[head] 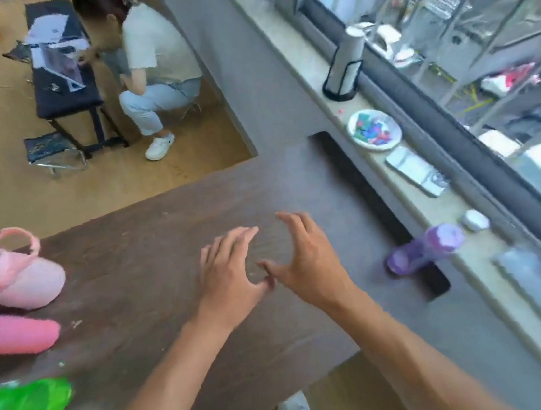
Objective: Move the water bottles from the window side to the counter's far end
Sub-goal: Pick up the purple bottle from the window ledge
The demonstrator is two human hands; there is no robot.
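A: Progress?
B: Mostly done. Pink bottles (8,271), green bottle (21,407) parked at left edge of table (151,246).
A: Left?
B: Purple bottle (424,249) at right, near window. Left hand (228,278), right hand (303,262): fingers spread, holding nothing.

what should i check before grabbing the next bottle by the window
1. Left hand empty: ok, open above the counter.
2. Right hand empty: ok, fingers spread.
3. Purple bottle still at the window side: ok, standing by the dark slot.
4. Path to it clear: ok, bare counter between.
5. Its cap shut: cannot tell, blurred.
6. Room beside the pink bottle and green bottle: ok.
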